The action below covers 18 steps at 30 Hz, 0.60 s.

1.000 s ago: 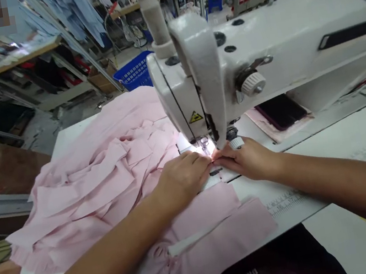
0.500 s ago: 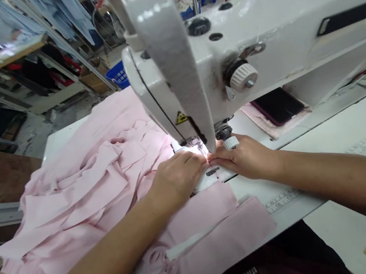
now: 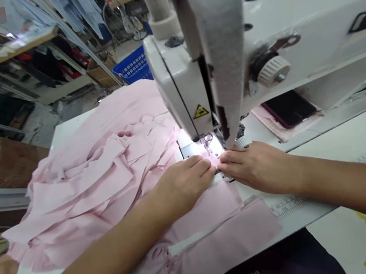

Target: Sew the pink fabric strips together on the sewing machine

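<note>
A white sewing machine [image 3: 178, 86] stands over the work, its lamp lighting the presser foot [image 3: 207, 140]. Just in front of the foot, a small pink fabric piece [image 3: 213, 159] shows between my fingertips. My left hand [image 3: 185, 185] pinches its left side, fingers bent together. From the right, my right hand [image 3: 264, 168] holds the other side, fingers closed and thumb partly hidden. Most of that piece is covered by my fingers. Below my hands lie a flat pink panel [image 3: 205, 210] and a folded, gathered pink piece [image 3: 222, 251] at the table edge.
A large heap of pink cut fabric [image 3: 104, 168] covers the table's left side. Under the machine arm a dark phone [image 3: 289, 108] rests on pink cloth. A printed ruler [image 3: 291, 205] runs along the front edge. Beyond the table are a blue basket [image 3: 133, 66] and a cardboard box [image 3: 9, 160].
The camera view has shifted, so the machine appears farther right and closer. My hands have drawn slightly back from the needle, and the pink piece between them shows more.
</note>
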{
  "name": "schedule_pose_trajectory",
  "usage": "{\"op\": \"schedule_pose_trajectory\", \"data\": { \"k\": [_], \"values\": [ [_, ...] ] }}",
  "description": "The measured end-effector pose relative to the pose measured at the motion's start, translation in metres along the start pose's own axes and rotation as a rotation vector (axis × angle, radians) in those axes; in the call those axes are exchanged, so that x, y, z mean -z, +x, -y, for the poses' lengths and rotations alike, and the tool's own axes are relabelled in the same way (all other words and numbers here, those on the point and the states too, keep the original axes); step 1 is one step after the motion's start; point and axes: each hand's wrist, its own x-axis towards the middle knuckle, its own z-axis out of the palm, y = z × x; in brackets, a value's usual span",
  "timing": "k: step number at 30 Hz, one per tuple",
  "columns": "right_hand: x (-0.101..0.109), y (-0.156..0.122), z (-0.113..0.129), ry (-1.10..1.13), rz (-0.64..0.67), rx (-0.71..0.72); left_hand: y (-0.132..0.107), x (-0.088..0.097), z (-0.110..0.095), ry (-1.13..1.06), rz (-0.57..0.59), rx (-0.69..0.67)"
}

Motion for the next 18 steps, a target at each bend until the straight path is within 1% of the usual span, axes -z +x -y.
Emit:
{"op": "schedule_pose_trajectory", "data": {
  "k": [6, 10, 14, 18],
  "values": [
    [-0.002, 0.0, 0.0, -0.015, -0.052, -0.019, -0.002, -0.001, 0.004, 0.004, -0.084, -0.027],
    [-0.004, 0.001, -0.004, -0.027, -0.034, -0.023, 0.0, -0.002, 0.009, -0.016, -0.143, -0.025],
    [-0.006, 0.004, -0.01, 0.016, -0.013, -0.039, 0.003, -0.001, 0.017, 0.007, -0.216, -0.015],
    [-0.008, 0.008, -0.012, 0.006, -0.094, -0.059, 0.002, -0.004, 0.022, 0.036, -0.282, -0.009]
  ]
}}
